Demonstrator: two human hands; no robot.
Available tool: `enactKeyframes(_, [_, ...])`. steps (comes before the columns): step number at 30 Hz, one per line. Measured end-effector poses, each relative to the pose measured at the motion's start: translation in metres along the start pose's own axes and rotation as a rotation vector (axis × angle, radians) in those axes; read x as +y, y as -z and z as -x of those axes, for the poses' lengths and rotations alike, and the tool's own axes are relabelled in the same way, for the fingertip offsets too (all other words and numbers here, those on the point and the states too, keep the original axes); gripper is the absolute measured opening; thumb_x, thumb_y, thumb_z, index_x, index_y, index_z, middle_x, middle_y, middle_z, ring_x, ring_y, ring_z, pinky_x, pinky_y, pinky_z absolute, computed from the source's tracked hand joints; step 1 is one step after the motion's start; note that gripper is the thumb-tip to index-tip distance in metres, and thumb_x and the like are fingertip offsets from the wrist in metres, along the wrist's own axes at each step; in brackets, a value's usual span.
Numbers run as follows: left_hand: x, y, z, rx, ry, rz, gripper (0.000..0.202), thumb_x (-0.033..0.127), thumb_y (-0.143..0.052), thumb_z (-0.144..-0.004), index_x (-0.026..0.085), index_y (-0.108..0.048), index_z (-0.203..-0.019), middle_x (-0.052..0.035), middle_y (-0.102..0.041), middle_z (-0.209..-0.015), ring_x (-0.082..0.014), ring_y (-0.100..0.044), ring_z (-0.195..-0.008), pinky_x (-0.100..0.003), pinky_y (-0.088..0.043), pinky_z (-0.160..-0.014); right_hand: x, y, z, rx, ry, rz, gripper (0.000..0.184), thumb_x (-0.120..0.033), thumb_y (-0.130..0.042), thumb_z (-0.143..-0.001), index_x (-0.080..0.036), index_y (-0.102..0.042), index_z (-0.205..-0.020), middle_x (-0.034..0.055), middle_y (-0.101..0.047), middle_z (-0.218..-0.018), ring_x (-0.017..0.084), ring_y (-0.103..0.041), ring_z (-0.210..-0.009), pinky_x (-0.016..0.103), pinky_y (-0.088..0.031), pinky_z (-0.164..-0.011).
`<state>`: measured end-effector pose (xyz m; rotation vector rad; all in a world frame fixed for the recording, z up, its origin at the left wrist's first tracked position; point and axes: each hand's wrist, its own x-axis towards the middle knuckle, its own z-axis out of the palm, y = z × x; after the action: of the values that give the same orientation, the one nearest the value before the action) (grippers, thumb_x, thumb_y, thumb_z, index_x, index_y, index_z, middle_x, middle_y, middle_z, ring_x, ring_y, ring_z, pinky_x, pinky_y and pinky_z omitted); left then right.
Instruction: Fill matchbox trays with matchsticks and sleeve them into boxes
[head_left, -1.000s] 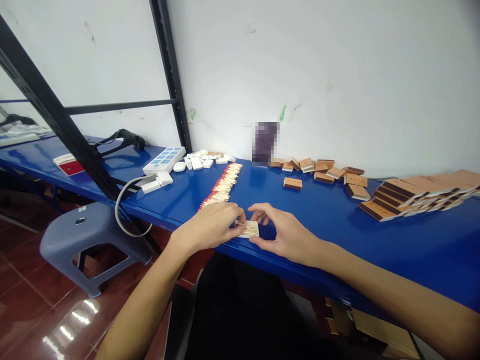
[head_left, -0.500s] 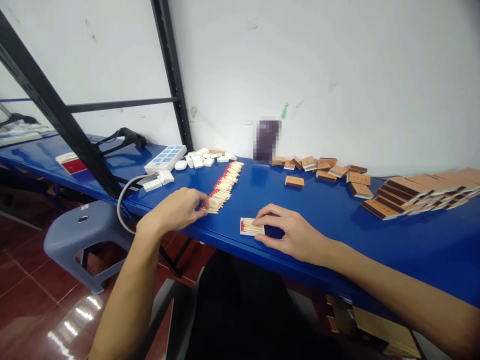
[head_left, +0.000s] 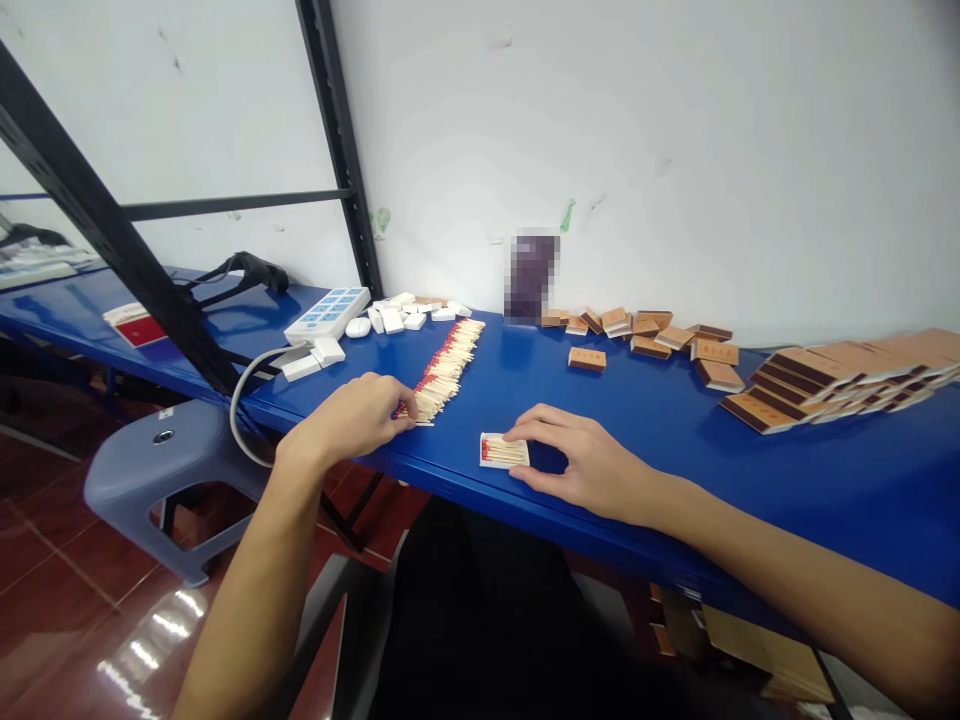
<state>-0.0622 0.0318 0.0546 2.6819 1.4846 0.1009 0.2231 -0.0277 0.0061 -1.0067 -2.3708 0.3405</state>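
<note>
A long row of red-tipped matches runs from the table's front edge back toward the wall. At its near end my left hand is closed in a pinch on matches, with a few sticks showing at the fingertips. A small white matchbox tray lies to the right, near the front edge, with several matches inside, heads pointing left. My right hand grips the right end of this tray, thumb on the near side and fingers over the far side.
Brown matchboxes lie scattered by the wall, and a larger stack of matchboxes stands at the right. White trays, a power strip and a black rack post are at the left. A grey stool stands below.
My left fingers have shifted slightly at the near end of the match row, and a stick now shows below them. My right hand stays at the tray, fingers slightly raised.
</note>
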Motion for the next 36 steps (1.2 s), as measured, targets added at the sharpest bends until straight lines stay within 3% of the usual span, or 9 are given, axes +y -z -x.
enactKeyframes(7, [0.004, -0.003, 0.000, 0.010, 0.013, -0.028, 0.024, 0.030, -0.054, -0.089, 0.024, -0.076, -0.095, -0.0086, -0.075, -0.101, -0.0270, -0.068, -0.095, -0.035, -0.048, -0.081, 0.000, 0.000, 0.000, 0.008, 0.003, 0.001, 0.027, -0.034, -0.062, -0.091, -0.023, -0.067, -0.115, 0.0080, -0.067, -0.111, 0.021, -0.066, -0.097, 0.037, -0.058, -0.082])
enactKeyframes(23, [0.005, -0.003, 0.000, 0.004, 0.004, -0.076, 0.029, 0.030, -0.052, -0.090, 0.025, -0.077, -0.102, -0.0078, -0.075, -0.106, -0.0274, -0.068, -0.098, -0.036, -0.048, -0.083, 0.002, 0.001, 0.001, 0.004, 0.020, 0.000, 0.029, -0.033, -0.063, -0.091, -0.023, -0.066, -0.118, 0.0088, -0.067, -0.112, 0.022, -0.066, -0.100, 0.039, -0.057, -0.086])
enactKeyframes(28, [0.006, -0.003, -0.001, -0.009, 0.017, -0.042, 0.027, 0.033, -0.052, -0.091, 0.024, -0.076, -0.094, -0.0062, -0.075, -0.098, -0.0241, -0.068, -0.088, -0.031, -0.047, -0.073, 0.003, 0.001, 0.001, 0.001, 0.020, 0.003, 0.030, -0.034, -0.063, -0.091, -0.022, -0.066, -0.118, 0.0090, -0.067, -0.113, 0.022, -0.066, -0.100, 0.039, -0.057, -0.087])
enactKeyframes(36, [0.020, -0.007, 0.002, -0.037, -0.151, 0.020, 0.019, 0.028, -0.046, -0.096, 0.019, -0.062, -0.091, -0.0055, -0.066, -0.098, -0.0216, -0.061, -0.092, -0.032, -0.044, -0.080, 0.004, 0.000, 0.002, -0.003, -0.028, 0.008, 0.042, -0.035, -0.065, -0.089, -0.024, -0.056, -0.128, 0.0077, -0.067, -0.114, 0.023, -0.065, -0.102, 0.040, -0.055, -0.088])
